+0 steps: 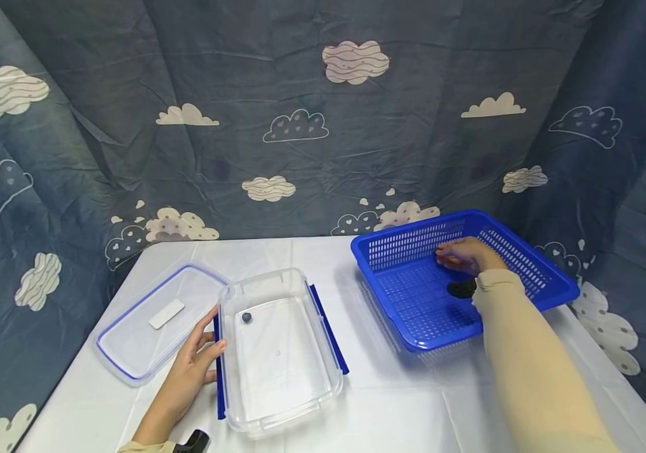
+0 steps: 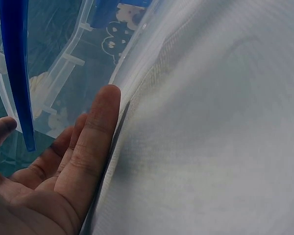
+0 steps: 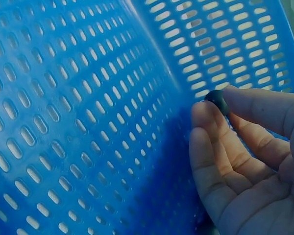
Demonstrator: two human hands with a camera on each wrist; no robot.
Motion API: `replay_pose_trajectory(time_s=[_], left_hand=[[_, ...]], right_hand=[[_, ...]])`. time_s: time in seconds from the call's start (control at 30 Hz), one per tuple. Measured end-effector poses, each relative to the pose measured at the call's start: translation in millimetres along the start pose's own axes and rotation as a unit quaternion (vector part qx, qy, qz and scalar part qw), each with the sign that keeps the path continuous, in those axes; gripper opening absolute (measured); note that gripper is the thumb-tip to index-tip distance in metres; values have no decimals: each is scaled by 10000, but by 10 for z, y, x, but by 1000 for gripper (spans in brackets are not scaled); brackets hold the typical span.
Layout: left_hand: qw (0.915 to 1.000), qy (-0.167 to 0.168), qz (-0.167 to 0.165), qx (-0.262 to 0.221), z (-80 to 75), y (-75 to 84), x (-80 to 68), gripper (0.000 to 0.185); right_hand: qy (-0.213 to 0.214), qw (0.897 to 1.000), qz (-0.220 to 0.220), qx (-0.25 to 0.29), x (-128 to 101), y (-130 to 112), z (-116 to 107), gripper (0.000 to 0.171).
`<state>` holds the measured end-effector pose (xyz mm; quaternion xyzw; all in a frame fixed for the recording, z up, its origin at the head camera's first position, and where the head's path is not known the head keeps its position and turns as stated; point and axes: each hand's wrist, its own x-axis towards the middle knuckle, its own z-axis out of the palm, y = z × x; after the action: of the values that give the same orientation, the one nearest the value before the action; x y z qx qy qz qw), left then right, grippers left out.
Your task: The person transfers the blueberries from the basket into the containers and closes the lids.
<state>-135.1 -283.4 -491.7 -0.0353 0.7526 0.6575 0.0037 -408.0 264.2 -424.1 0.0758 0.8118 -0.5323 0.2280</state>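
Observation:
In the basket, my right hand (image 1: 467, 254) pinches a blueberry (image 3: 216, 102) between thumb and fingertips, near the corner by the slotted wall. The blue plastic basket (image 1: 382, 296) stands at the right of the table. My left hand (image 1: 187, 371) rests at the left side of a clear plastic container (image 1: 277, 409), its fingers mostly straight and the thumb by a blue side latch (image 2: 15, 63). Inside the container, towards its far left corner, lies another blueberry (image 1: 246, 318).
A clear lid (image 1: 130, 327) with a blue seal lies at the left of the white-covered table (image 1: 390, 415); a small white strip (image 1: 167, 313) shows on it. Behind the table hangs a dark cloth (image 1: 221, 75) printed with clouds.

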Motion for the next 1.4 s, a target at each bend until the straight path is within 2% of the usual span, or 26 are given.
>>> replay_pose_trajectory(time_s=[0.27, 0.67, 1.07, 1.2, 1.4], left_hand=[[10000, 41, -38, 35, 0, -7, 6, 69], [10000, 64, -75, -10, 7, 5, 0, 68], [10000, 48, -70, -32, 15, 17, -1, 69], [9999, 33, -87, -52, 18, 19, 1, 69], [9999, 29, -114, -94, 17, 20, 3, 70]], right_hand=[[34, 9995, -306, -29, -8, -67, 53, 42], [141, 9946, -738, -712, -114, -199, 190, 48], [-220, 9871, -1452, -646, -365, -422, 434, 47], [-363, 9840, -1679, -464, -435, -492, 512, 48], [-510, 9770, -2034, -383, -525, -591, 642, 45]])
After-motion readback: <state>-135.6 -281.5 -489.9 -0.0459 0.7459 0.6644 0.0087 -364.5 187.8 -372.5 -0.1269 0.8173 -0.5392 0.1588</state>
